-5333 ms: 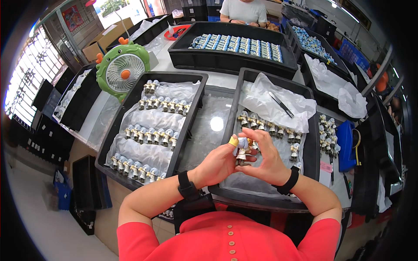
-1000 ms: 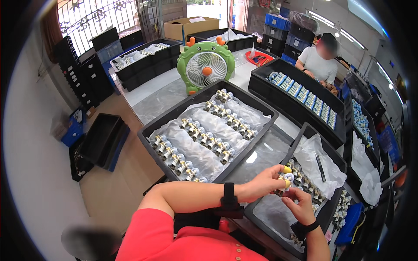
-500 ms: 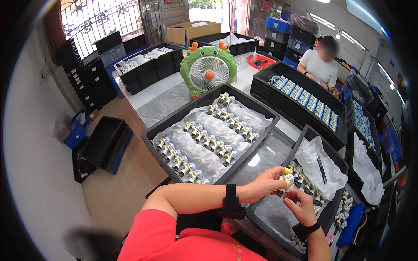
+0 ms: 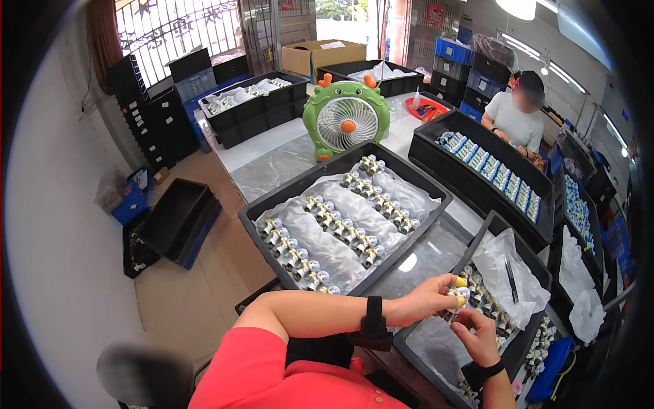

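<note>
My left hand (image 4: pixel 424 301), yellow covers on its finger and thumb tips, grips a small fitting with a clear rounded top (image 4: pixel 459 292). It is over the near-right black tray (image 4: pixel 471 253). Just below, my right hand (image 4: pixel 479 335) has its thumb and fingers curled close together at the fitting's lower side; whether they pinch anything is hidden. Beneath the hands, rows of similar brass-and-white fittings (image 4: pixel 504 323) lie on white plastic sheeting (image 4: pixel 436 346). A black pen (image 4: pixel 511 281) rests on the sheeting at the tray's far right.
Left of my hands stands a larger black tray (image 4: pixel 446 199) with rows of fittings. Behind it is a green cartoon-shaped fan (image 4: pixel 347 119). A tray of blue-and-white parts (image 4: pixel 490 165) stands at the far right, where a co-worker (image 4: pixel 516 112) works. Empty bins (image 4: pixel 178 217) sit on the floor.
The whole view has shifted, so the scene sits further right and slightly lower. Both hands keep nearly the same pose at the fitting above the tray.
</note>
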`<state>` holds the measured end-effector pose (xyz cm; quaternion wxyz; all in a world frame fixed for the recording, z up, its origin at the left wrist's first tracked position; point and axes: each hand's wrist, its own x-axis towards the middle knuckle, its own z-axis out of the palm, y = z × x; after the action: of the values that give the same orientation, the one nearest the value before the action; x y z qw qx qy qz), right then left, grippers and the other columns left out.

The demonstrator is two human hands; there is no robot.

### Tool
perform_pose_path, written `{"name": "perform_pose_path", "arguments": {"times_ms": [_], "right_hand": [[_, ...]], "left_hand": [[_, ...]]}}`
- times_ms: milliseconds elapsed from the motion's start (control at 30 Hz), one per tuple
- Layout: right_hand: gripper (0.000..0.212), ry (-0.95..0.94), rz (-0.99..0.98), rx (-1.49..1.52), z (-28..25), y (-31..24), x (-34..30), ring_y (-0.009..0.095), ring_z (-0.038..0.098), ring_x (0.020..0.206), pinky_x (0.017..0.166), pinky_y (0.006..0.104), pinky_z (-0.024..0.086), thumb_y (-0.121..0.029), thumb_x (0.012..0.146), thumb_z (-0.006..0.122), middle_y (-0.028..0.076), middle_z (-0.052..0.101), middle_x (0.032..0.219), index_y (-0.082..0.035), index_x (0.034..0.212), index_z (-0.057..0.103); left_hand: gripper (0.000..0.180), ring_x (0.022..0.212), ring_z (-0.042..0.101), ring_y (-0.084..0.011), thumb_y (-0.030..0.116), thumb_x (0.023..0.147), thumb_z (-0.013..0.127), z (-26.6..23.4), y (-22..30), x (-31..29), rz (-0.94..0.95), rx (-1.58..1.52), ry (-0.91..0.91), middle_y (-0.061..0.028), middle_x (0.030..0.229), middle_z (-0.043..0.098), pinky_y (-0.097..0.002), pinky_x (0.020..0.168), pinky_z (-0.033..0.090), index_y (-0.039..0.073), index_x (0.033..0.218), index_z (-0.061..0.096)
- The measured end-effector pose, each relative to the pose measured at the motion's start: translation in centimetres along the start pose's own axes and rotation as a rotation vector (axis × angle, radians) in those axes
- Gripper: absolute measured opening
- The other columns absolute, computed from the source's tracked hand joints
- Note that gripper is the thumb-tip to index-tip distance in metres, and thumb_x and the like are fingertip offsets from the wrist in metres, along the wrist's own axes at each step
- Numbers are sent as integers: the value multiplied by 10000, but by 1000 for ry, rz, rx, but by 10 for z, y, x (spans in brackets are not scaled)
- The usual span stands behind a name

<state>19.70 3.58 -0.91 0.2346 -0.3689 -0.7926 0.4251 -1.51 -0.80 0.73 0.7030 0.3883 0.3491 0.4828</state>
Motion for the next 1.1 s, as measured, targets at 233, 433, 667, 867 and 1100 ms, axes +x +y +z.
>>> {"name": "perform_pose_path", "arguments": {"times_ms": [233, 433, 667, 867, 1100], "right_hand": [[274, 2, -6, -4, -1, 0, 1, 119, 646, 709, 660, 248, 509, -60, 779, 702, 87, 690, 815, 29, 1030, 637], [265, -2, 6, 27, -3, -6, 0, 109, 637, 703, 656, 244, 503, -58, 786, 690, 74, 684, 809, 12, 1038, 646], [261, -15, 2, 30, -4, -7, 0, 102, 628, 696, 652, 238, 498, -56, 791, 683, 66, 681, 802, 1, 1043, 651], [258, -24, 1, 48, -6, -8, 0, 103, 631, 713, 665, 239, 499, -56, 795, 680, 63, 679, 806, 4, 1044, 649], [261, -50, -21, 94, -7, -5, -2, 108, 636, 725, 673, 239, 499, -52, 803, 672, 63, 680, 814, 12, 1053, 639]], "left_hand": [[512, 818, 514, -79, 232, 871, 617, -3, -4, 2, 15, 20, -5, -6, 916, 558, -242, 687, 418, 72, 1314, 416], [540, 815, 514, -78, 187, 844, 621, -3, -1, 2, 22, 45, 19, -11, 925, 558, -235, 667, 401, 52, 1320, 404], [558, 816, 527, -65, 178, 841, 628, -3, 4, 2, 21, 42, 10, -2, 932, 575, -222, 662, 395, 54, 1332, 394], [551, 823, 532, -37, 183, 841, 645, -6, 8, 5, -36, 5, 60, 31, 956, 586, -205, 666, 387, 90, 1330, 409], [500, 832, 549, -47, 159, 841, 635, -18, 67, 2, -28, 237, 11, 13, 952, 604, -207, 662, 390, 98, 1301, 448]]}}
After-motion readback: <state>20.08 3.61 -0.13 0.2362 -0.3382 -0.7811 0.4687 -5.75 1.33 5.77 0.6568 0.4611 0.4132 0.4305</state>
